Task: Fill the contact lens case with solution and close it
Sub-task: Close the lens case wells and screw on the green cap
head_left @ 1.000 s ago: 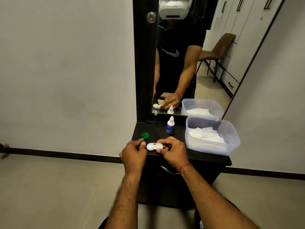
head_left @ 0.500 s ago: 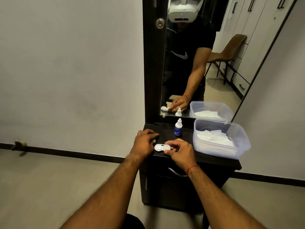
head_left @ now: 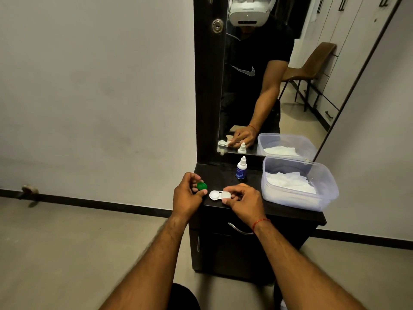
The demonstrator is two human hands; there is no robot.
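A white contact lens case (head_left: 218, 195) lies on the black dresser top (head_left: 288, 210), its left well uncovered. My right hand (head_left: 244, 201) pinches the case's right end between thumb and fingers. My left hand (head_left: 187, 194) holds a green round cap (head_left: 201, 186) in its fingertips, just left of the case. A small solution bottle (head_left: 241, 168) with a blue label and white cap stands upright behind the case, near the mirror.
A clear plastic tub (head_left: 299, 193) with white tissues fills the right side of the dresser top. A tall mirror (head_left: 268, 74) in a black frame rises behind. The dresser's front edge lies just under my hands, with a drawer handle (head_left: 239, 229) below.
My left hand left the case, went to the green cap lying at the left and picked it up. My right hand stayed on the case. The camera shifted left.
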